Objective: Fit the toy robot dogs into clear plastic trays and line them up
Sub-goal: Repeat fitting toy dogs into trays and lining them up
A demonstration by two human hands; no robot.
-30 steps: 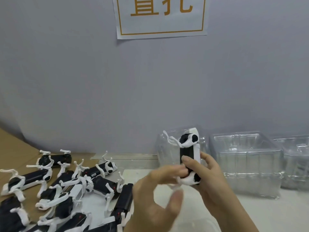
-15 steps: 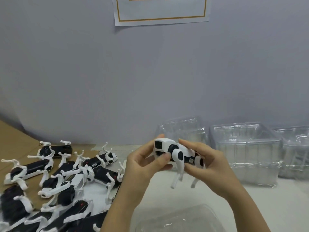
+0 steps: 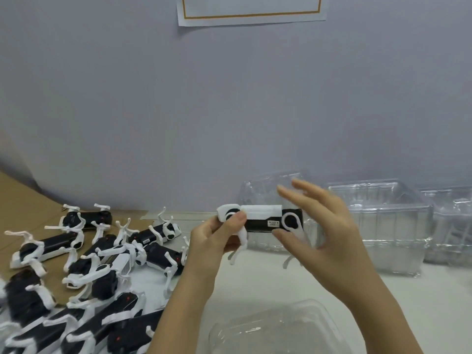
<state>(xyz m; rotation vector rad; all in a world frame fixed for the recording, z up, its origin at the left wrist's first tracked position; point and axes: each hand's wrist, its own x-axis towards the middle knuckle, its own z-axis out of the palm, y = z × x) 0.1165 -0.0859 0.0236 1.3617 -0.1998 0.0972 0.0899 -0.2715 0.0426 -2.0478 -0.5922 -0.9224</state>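
A black-and-white toy robot dog is held level above the white table, its legs hanging down. My left hand grips its front end, thumb on the white shoulder. My right hand is beside its rear end with fingers spread and straight; the thumb lies near the rear leg and I cannot tell if it touches. An empty clear plastic tray lies below my hands at the front edge.
Several more toy dogs lie in a heap at the left, partly on brown cardboard. Stacks of clear trays stand against the grey wall at the right. A paper sign hangs on the wall.
The dog went from upright in my right hand to level. My left hand took its front end; my right hand's fingers have opened off the rear end.
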